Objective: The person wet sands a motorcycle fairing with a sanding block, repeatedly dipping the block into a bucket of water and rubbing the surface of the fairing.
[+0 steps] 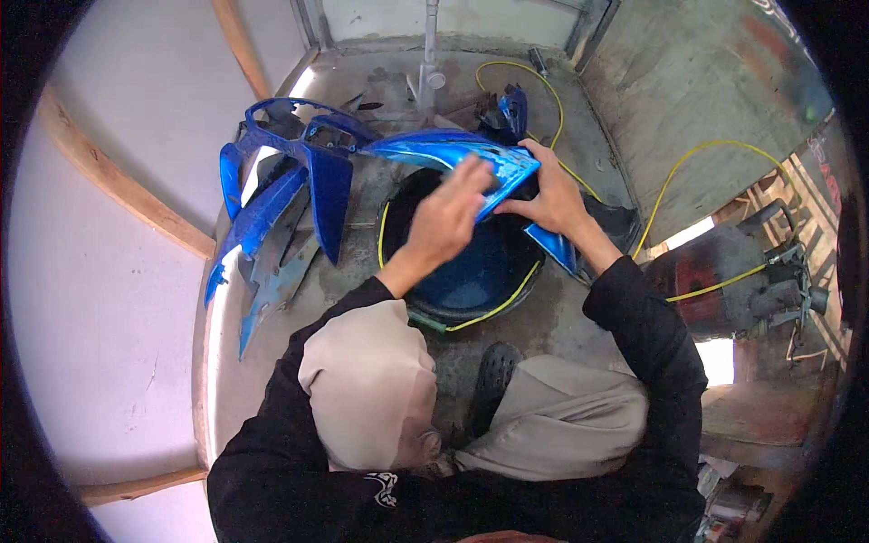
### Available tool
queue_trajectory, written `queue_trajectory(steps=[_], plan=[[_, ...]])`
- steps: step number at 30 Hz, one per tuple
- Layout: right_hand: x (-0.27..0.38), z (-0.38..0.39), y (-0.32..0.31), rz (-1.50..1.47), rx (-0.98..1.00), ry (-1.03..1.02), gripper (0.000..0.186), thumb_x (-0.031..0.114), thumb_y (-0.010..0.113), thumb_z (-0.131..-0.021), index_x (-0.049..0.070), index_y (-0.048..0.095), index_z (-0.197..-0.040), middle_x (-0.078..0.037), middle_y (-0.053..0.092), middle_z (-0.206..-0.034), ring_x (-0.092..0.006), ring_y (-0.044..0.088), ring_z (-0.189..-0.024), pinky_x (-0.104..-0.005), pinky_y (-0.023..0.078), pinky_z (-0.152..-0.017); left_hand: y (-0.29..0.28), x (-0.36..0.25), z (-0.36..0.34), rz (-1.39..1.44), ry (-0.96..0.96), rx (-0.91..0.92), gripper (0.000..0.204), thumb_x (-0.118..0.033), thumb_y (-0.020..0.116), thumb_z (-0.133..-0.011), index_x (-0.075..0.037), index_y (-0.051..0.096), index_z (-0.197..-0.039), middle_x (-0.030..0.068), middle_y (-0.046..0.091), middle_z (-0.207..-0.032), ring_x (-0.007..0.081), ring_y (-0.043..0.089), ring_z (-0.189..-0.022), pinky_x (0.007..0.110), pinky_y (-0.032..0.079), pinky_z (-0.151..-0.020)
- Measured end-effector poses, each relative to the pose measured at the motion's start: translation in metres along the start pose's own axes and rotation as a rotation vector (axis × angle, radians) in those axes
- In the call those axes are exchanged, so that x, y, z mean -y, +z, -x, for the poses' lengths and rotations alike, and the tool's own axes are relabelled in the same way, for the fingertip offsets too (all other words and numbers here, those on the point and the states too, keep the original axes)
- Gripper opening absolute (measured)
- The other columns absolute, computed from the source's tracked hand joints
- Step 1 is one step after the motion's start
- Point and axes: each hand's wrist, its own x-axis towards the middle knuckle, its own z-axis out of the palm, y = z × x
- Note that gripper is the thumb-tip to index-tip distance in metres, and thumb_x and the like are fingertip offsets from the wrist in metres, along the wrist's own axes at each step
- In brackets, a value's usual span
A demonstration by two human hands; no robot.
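Note:
A glossy blue motorcycle fairing panel, long and pointed, is held above a round black tub with a yellow rim line. My right hand grips its right end, thumb below and fingers over the far edge. Whitish scuffs or suds mark the panel there. My left hand is laid against the panel's near face, its fingers smeared by motion. Whether something thin lies under those fingers is hidden. Dark liquid appears to stand in the tub below.
More blue fairing parts lie left of the tub, and another blue piece sits beyond it. A yellow hose runs along the right to a dark, red-marked machine. A grey pipe stands at the back.

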Motion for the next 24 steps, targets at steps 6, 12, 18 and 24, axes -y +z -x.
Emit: queue_trajectory(steps=[6,12,18,24], plan=[[0.01,-0.006,-0.003,0.02,0.017,-0.012,0.125,0.067,0.099,-0.065,0.012,0.044,-0.163,-0.021,0.058,-0.152,-0.0456,0.063,-0.137,-0.0519,0.053,-0.113,-0.037,0.062,-0.003,0.002,-0.247,-0.191,0.035,-0.017,0.051,-0.116,0.003,0.071,-0.137,0.0219,0.069,-0.149,0.0387,0.062,-0.145,0.046,0.05,-0.122],[0.007,-0.005,-0.005,0.012,0.022,-0.014,0.125,0.067,0.099,-0.065,0.012,0.043,-0.163,-0.021,0.058,-0.152,-0.0461,0.063,-0.135,-0.0525,0.053,-0.112,-0.022,0.046,0.007,-0.163,-0.158,-0.114,0.041,-0.024,0.049,-0.117,-0.001,0.071,-0.143,0.0221,0.065,-0.155,0.0404,0.055,-0.152,0.048,0.047,-0.124],[0.01,-0.006,0.002,0.009,0.007,-0.01,0.125,0.067,0.099,-0.066,0.012,0.043,-0.163,-0.02,0.057,-0.152,-0.0452,0.063,-0.137,-0.052,0.053,-0.112,-0.021,0.026,0.001,-0.045,-0.027,0.015,0.037,-0.017,0.053,-0.115,-0.001,0.071,-0.143,0.0207,0.065,-0.156,0.0382,0.057,-0.151,0.046,0.048,-0.124],[0.014,-0.005,-0.003,0.011,0.022,-0.007,0.125,0.066,0.099,-0.065,0.011,0.043,-0.163,-0.02,0.057,-0.154,-0.0445,0.062,-0.138,-0.0518,0.052,-0.113,-0.041,0.061,0.005,-0.141,-0.471,-0.196,0.042,-0.022,0.047,-0.118,-0.001,0.069,-0.147,0.0228,0.062,-0.159,0.0404,0.055,-0.152,0.048,0.046,-0.125]])
